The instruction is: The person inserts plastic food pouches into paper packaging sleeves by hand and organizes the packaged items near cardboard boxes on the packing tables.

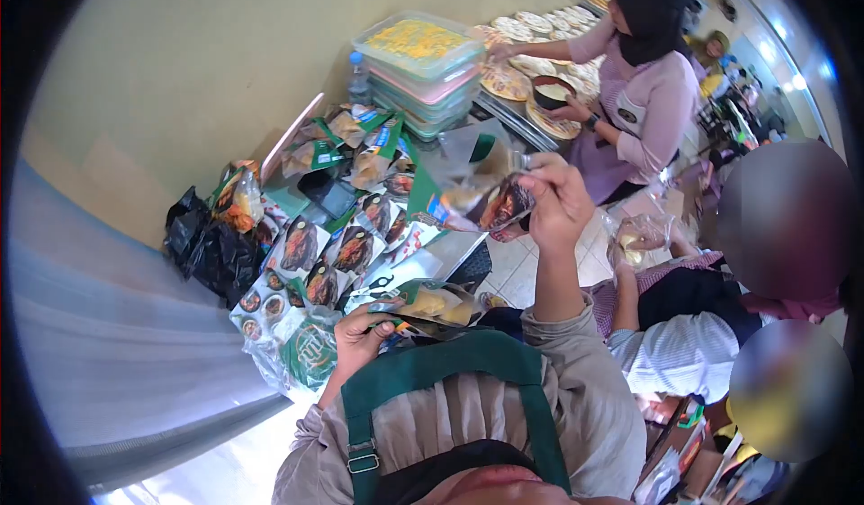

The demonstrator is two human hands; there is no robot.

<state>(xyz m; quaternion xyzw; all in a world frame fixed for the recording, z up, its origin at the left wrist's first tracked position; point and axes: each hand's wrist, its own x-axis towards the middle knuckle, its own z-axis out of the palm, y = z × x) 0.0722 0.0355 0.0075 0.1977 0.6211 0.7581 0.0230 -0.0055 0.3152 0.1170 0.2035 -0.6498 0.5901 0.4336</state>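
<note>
My right hand [556, 201] is raised at the centre, its thumb and fingers pinching the edge of a clear printed food pouch [499, 206] with a green part and a dish picture. Low in front of my green apron, my left hand [360, 332] grips a second pouch [436, 307] with yellowish pieces visible inside. To the left, packed pouches [369, 158] lie heaped on the table. Nearer to me are several printed cards [355, 248] with dish pictures, and a pair of scissors [376, 289] beside them.
Stacked plastic boxes [423, 73] and a blue-capped bottle [358, 80] stand at the back. A co-worker [643, 100] holds a bowl by trays of flatbreads [513, 82]. Other people sit close at right. Black plastic bags [211, 248] lie at left.
</note>
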